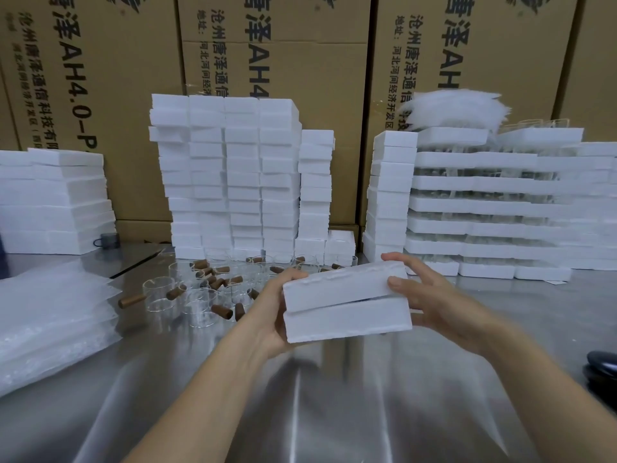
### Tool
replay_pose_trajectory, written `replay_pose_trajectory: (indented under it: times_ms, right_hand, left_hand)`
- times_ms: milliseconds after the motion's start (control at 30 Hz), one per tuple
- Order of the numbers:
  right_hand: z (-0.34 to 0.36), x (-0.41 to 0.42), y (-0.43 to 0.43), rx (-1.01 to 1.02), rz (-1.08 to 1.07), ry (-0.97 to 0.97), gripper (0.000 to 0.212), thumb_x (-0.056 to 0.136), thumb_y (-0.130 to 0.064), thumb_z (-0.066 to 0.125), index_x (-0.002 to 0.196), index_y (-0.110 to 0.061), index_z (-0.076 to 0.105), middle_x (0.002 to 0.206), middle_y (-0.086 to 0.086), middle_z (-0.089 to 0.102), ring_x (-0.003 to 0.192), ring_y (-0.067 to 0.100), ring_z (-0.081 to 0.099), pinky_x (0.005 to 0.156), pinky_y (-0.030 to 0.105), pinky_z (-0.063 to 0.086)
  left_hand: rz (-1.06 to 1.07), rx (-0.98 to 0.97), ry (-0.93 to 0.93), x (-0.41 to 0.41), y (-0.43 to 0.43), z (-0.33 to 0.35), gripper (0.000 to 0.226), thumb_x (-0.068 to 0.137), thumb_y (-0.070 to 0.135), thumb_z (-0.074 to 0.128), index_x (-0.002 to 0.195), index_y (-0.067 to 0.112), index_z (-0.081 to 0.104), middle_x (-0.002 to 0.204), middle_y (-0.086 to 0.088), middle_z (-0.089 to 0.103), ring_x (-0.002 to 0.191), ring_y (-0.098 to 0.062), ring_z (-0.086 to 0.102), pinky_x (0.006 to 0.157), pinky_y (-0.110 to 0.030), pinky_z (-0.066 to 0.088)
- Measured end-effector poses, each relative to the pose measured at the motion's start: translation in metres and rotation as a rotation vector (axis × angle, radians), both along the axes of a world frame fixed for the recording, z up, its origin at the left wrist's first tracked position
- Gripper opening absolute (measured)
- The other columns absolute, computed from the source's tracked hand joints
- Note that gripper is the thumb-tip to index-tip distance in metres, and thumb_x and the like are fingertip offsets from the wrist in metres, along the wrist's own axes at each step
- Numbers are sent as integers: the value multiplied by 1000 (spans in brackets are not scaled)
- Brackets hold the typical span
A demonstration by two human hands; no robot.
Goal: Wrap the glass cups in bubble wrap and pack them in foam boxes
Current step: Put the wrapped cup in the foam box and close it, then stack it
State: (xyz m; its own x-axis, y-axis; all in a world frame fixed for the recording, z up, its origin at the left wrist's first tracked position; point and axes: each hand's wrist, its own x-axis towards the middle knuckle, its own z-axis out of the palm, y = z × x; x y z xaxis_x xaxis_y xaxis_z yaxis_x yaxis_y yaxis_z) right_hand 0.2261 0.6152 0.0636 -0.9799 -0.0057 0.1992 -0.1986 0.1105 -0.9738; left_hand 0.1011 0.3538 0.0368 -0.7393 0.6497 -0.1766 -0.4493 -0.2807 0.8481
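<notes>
A white foam box (347, 304) made of two halves is held above the steel table, with a narrow gap showing between the halves on the right. My left hand (272, 305) grips its left end. My right hand (424, 292) grips its right end, fingers over the top and thumb on the side. Several clear glass cups (197, 300) with brown wooden handles stand behind the box. Stacked bubble wrap sheets (50, 324) lie at the left.
Tall stacks of foam boxes (230, 175) rise at the back centre. More foam pieces (53, 202) sit at the left and foam trays of glasses (500, 208) at the right. Cardboard cartons (273, 45) form a wall behind. A black object (602, 367) lies at the right edge.
</notes>
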Motion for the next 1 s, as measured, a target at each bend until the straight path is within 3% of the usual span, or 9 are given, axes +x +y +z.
replay_pose_trajectory:
  times_ms: [67,133,333,400,533,667,767,900,1000]
  right_hand:
    - [3,3,6,12,23,11,67,82,-48,90,140,-44,57,134,4,71,125,29,69,94,42,62]
    - [5,4,11,46,17,40,73,79,-45,92,142,-41,55,137,-1,68,127,27,67,95,41,61]
    - [10,7,19,134,-73,114,88,66,-43,100,141,-42,56,130,-6,71,120,25,71,89,41,64]
    - [11,4,22,143,-89,136,88,66,-45,100,141,-42,55,130,-7,71,119,25,72,89,42,64]
    - [16,0,34,211,-83,101,94,70,-48,98,146,-50,45,134,-7,71,120,26,72,102,51,56]
    - [34,-2,46,297,-10,10,92,74,-39,98,145,-54,41,135,-2,71,120,26,72,109,51,50]
    - [45,-7,49,362,10,-8,98,74,-40,99,146,-60,36,134,-5,71,120,24,72,106,46,55]
    - [55,-18,52,412,-86,117,99,67,-48,101,146,-57,43,135,-23,64,121,15,70,100,40,59]
    - [60,-28,57,404,-115,167,95,63,-49,102,143,-54,51,136,-24,61,121,14,69,95,36,62]
  left_hand:
    - [-25,5,30,-3,2,5,53,66,31,83,115,18,67,119,-18,69,108,-41,69,106,-64,52]
    - [-42,7,63,-7,6,9,61,62,32,84,120,20,66,121,-17,68,107,-40,68,97,-57,56]
    - [-55,0,94,-17,17,18,23,75,34,78,91,18,81,101,-11,76,83,-35,75,75,-42,62]
    - [-44,-8,109,-23,21,22,22,79,34,77,90,16,83,99,-12,76,84,-36,75,81,-44,61]
    - [-53,-20,135,-35,31,33,28,78,30,82,101,15,78,109,-18,72,97,-39,70,102,-56,54]
    - [-62,-28,156,-46,39,41,49,69,28,89,114,14,72,113,-21,73,99,-41,72,97,-58,57]
    - [-71,-6,152,-55,48,45,61,63,27,93,119,13,72,117,-23,70,106,-42,67,106,-63,50]
    - [-74,63,140,-68,63,52,58,59,25,97,112,10,77,113,-25,72,96,-43,73,88,-57,61]
    - [-59,82,125,-81,72,51,59,62,26,95,115,9,77,116,-26,72,96,-44,73,89,-57,60]
